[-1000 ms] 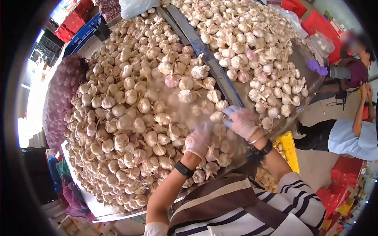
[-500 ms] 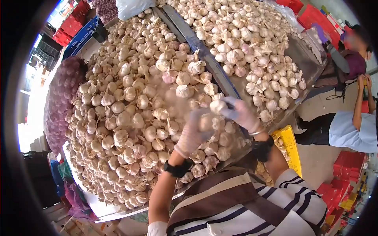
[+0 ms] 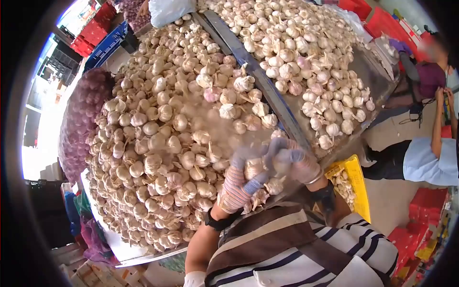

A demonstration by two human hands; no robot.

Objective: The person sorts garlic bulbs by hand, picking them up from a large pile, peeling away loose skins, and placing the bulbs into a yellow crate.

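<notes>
A big heap of garlic bulbs (image 3: 162, 143) covers the tabletop before me. My left hand (image 3: 235, 186), in a striped thin glove with bluish fingertips, curls its thumb and fingers around a garlic bulb (image 3: 254, 168). Right beside it, my right hand (image 3: 301, 163), gloved the same way, has its fingers bent inward over a pale, blurred shape that looks like another bulb (image 3: 281, 166). Both hands are low over the near edge of the heap, nearly touching. Motion blur smears the right fingertips, and dust hazes the bulbs just beyond.
A metal-and-blue divider (image 3: 258, 76) separates a second garlic heap (image 3: 306, 43). At the right stands a yellow crate (image 3: 359, 186) holding garlic. A purple mesh sack (image 3: 86, 117) is at the left, a plastic bag (image 3: 169, 10) at the back. Two people are at the right.
Both hands have come down toward me and closer together. The right hand has lowered its bulb from the divider side. The left fingers show more clearly around a bulb.
</notes>
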